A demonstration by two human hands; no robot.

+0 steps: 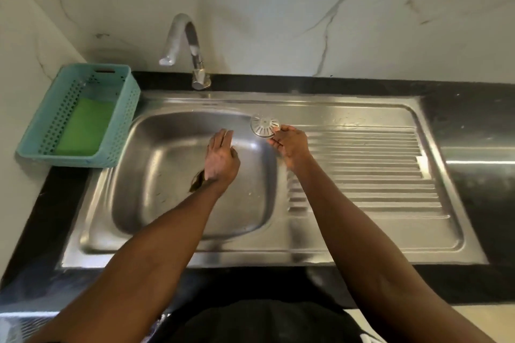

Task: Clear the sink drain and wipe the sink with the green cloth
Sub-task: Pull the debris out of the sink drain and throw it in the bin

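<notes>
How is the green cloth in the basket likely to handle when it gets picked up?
The green cloth lies flat in the basket, so it probably droops when lifted. It looks thin, likely light. Wet or dry cannot be told.

I see the sink (156, 220) set into the table (473, 120), basin left, drainboard (362, 175) right. The tap (192, 50) stands behind the basin. A basket (36, 131) sits left of the sink, holding the cloth (83, 127). The strainer (264, 125) lies at the basin's rear-right rim.
</notes>
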